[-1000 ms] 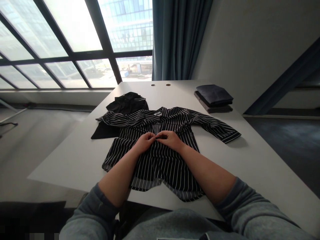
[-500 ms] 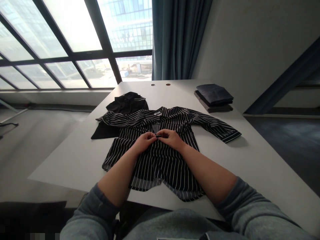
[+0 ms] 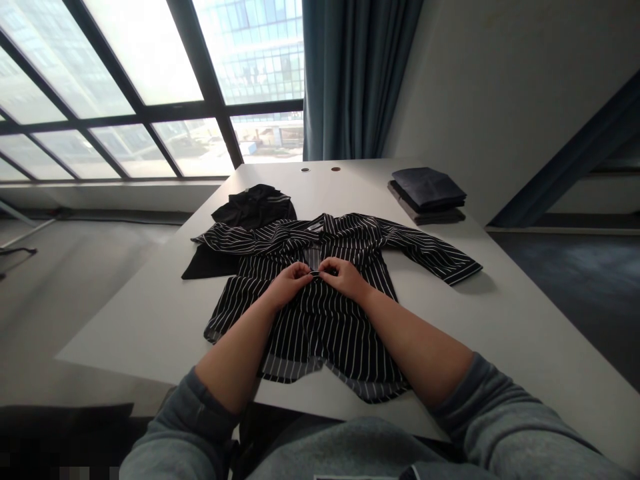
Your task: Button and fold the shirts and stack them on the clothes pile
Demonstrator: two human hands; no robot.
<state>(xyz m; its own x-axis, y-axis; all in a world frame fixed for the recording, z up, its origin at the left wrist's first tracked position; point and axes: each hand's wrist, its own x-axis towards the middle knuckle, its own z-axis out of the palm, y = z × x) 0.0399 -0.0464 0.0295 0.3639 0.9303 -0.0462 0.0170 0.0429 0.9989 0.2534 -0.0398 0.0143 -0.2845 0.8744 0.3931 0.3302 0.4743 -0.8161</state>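
Observation:
A black shirt with white stripes [image 3: 330, 320] lies spread front side up, its collar pointing away from me and its hem toward me. My left hand [image 3: 290, 283] pinches the front edge of the shirt just below the neck opening. Close beside it, my right hand [image 3: 345, 277] pinches the same front edge from the other side. A short strip of the cloth shows between my fingertips; any button there is too small to make out. One sleeve [image 3: 435, 253] stretches out to the right, while the other lies bunched at the left.
The white table [image 3: 440, 327] carries everything. Behind the shirt on the left sits a crumpled black garment [image 3: 255, 207], with flat dark cloth [image 3: 207, 262] under the left sleeve. A stack of folded dark clothes [image 3: 427, 190] lies at the far right. Windows and a blue curtain [image 3: 357, 80] stand beyond.
My fingertips have moved slightly apart, and a bit more of the shirt's edge shows between them. The shirt and the other clothes lie as before.

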